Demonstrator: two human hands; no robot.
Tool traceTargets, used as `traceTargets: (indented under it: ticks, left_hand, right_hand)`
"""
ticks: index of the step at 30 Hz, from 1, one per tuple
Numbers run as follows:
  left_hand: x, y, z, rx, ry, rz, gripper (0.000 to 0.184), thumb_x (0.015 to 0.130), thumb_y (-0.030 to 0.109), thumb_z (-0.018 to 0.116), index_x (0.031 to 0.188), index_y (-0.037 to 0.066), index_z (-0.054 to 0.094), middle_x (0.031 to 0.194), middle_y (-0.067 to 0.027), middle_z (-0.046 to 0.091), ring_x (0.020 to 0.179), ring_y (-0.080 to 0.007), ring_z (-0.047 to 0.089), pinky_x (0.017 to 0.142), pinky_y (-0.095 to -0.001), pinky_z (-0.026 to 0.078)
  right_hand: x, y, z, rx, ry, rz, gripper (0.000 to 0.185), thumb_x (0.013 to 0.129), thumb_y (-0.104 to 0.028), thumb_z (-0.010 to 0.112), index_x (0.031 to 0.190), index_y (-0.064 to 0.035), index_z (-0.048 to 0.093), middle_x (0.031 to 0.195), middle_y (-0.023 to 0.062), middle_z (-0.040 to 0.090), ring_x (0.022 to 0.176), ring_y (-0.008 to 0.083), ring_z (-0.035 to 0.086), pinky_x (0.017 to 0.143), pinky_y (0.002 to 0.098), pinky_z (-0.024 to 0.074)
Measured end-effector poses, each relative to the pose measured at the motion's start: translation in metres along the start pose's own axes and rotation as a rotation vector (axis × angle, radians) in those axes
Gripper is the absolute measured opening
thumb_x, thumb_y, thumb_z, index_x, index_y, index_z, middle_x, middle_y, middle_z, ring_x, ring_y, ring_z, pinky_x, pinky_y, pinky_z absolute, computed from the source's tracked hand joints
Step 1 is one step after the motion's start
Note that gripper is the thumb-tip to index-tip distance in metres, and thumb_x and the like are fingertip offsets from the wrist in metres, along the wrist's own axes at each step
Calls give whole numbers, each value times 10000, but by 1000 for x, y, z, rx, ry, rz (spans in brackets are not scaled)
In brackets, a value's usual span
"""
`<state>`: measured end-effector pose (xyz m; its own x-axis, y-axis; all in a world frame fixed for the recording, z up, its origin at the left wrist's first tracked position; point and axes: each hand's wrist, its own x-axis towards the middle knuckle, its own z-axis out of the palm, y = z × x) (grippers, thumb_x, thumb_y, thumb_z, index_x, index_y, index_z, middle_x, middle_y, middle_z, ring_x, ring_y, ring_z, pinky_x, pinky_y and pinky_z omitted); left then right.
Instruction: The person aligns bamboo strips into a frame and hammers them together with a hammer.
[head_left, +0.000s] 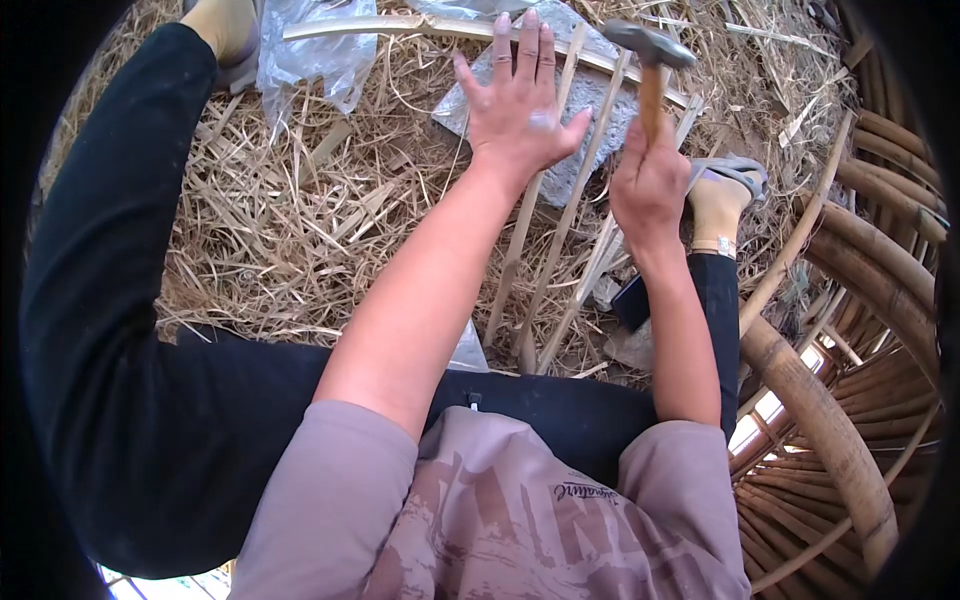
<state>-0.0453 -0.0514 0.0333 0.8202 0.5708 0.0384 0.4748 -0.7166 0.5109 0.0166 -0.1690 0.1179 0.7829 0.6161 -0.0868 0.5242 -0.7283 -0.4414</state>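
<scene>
Plastic sheet (pixel 320 60): thin, left of the left hand. Left hand (pixel 515 125): spread, grasping nothing, fingers over the curved strip (pixel 400 23). Strip: seemingly light, springy, liable to split; best held flat over the stone (pixel 618 120). Slats (pixel 572 200): below, between both hands; likely stiff, light. Right hand (pixel 648 185): wrapped round the handle of the hammer (pixel 650 45), head-heavy, best gripped low.

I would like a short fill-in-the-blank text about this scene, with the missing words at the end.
The right hand grips a ____ by its handle. The spread hand over the grey slab is the ____ one. The person's trousers are ____. Dry shavings are scattered on the ____.
Missing words: hammer; left; black; ground.
</scene>
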Motion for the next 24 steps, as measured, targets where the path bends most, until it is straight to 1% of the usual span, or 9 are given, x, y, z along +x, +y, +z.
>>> traceTargets:
  ticks: [2,3,4,7,10,11,18,19,24]
  left_hand:
    - [-2,-3,18,117,123,16,1000,813,600,626,1565,13,328,1666,-167,220,1557,-375,144,1137,-757,154]
    - [2,-5,24,171,211,25,994,813,599,623,1566,19,330,1666,-165,221,1557,-374,144,1132,-763,155]
    - [4,-6,30,222,302,39,988,814,597,619,1567,26,332,1666,-163,221,1557,-374,145,1127,-769,157]
    - [1,-1,8,9,21,-21,984,809,589,628,1569,37,335,1662,-159,234,1557,-369,149,1124,-771,164]
    - [0,0,1,-30,-13,-5,996,805,588,632,1565,18,331,1662,-160,237,1559,-364,143,1123,-774,159]
    - [1,1,-3,16,-110,5,987,810,584,630,1560,13,338,1662,-160,240,1559,-365,144,1127,-772,157]
    - [-2,0,7,52,74,21,983,795,590,640,1560,44,352,1670,-161,223,1556,-363,161,1130,-768,166]
    - [-1,2,4,36,-27,-14,1009,795,600,637,1578,48,319,1678,-155,203,1559,-361,152,1133,-765,165]
    - [0,0,1,-21,-22,-22,1031,797,598,643,1585,39,283,1683,-153,183,1562,-351,142,1140,-762,155]
  right_hand:
    - [-4,8,9,25,83,-56,285,1072,-273,479,1050,-2,565,719,277,634,704,503,645,601,581,467]
    - [1,11,6,-265,-164,31,273,1073,-258,481,1030,0,558,724,275,629,687,497,644,581,557,470]
    - [1,11,4,-220,-148,23,274,1072,-258,481,1024,2,556,716,272,628,684,498,642,579,557,468]
    - [1,10,4,-99,-67,-30,283,1068,-267,485,1024,4,552,693,265,628,674,495,646,576,565,472]
    - [-6,12,11,6,105,-99,303,1058,-294,495,1060,5,548,669,263,638,667,476,674,582,583,497]
    - [-2,22,11,-265,-134,0,314,1062,-309,494,1057,-1,555,658,260,633,654,473,672,569,572,501]
    - [-8,6,5,-25,75,26,295,1068,-260,496,1056,18,595,696,272,624,690,470,662,602,530,496]
    - [-3,15,7,-282,-119,16,295,1069,-267,496,1043,12,590,686,265,623,679,468,660,598,531,493]
    - [-3,5,-6,-18,-38,87,286,1055,-286,494,1026,-11,567,681,268,646,691,476,677,608,579,518]
